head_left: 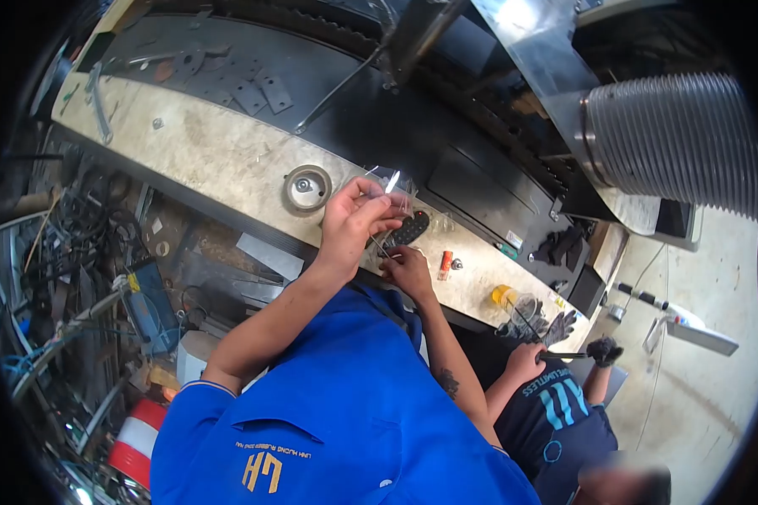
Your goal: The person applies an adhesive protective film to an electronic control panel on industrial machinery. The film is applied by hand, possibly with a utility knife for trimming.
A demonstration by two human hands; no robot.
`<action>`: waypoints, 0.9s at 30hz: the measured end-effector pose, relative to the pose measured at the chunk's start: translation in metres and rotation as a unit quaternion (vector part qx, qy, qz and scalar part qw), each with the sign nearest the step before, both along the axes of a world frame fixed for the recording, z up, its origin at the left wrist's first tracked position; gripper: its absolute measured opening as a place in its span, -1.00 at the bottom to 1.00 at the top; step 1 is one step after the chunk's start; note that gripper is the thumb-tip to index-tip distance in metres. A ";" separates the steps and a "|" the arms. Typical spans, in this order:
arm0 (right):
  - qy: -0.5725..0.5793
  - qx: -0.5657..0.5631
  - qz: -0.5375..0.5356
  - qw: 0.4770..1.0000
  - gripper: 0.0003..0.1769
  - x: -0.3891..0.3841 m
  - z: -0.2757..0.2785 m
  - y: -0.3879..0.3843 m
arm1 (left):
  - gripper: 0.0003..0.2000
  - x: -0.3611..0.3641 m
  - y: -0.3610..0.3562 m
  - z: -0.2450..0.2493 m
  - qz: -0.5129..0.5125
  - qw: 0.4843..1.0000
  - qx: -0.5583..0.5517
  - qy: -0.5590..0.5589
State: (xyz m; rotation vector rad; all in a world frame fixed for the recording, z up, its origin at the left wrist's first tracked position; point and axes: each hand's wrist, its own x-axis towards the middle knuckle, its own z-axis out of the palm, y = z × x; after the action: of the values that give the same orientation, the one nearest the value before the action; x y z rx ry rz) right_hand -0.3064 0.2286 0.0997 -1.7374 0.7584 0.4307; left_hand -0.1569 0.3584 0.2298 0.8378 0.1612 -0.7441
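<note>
Clear plastic [401, 185] extends outward from the pinching left hand [355, 220].

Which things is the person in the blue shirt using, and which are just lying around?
Probably in use:
clear, shiny plastic piece, in the left hand
thin, dark rod-like piece, at the right hand

Seemingly just lying about:
round, brownish-rimmed container
small, orange-red cylinder
flat, grey metal plates

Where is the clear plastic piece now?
In the head view, the clear plastic piece is just above centre, held in the left hand, to the right of the round item.
</note>
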 end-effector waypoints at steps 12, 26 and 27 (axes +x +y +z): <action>-0.108 0.376 -0.336 0.857 -0.50 0.098 0.068 -0.094 | -0.98 0.027 -0.101 -0.072 -0.079 0.989 -0.045 0.116; -0.105 0.421 -0.227 0.872 -0.62 0.166 -0.024 -0.266 | -0.80 0.091 -0.231 -0.170 -0.118 0.970 -0.144 0.157; -0.107 0.471 -0.207 0.851 -0.61 0.169 -0.036 -0.283 | -0.78 0.097 -0.240 -0.174 -0.145 0.964 -0.149 0.169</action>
State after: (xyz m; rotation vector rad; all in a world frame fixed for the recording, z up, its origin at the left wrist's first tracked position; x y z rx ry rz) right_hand -0.1370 -0.0549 0.0639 -0.6538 0.5798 0.2316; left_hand -0.0603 0.1188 0.0553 0.4458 0.2261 -1.1557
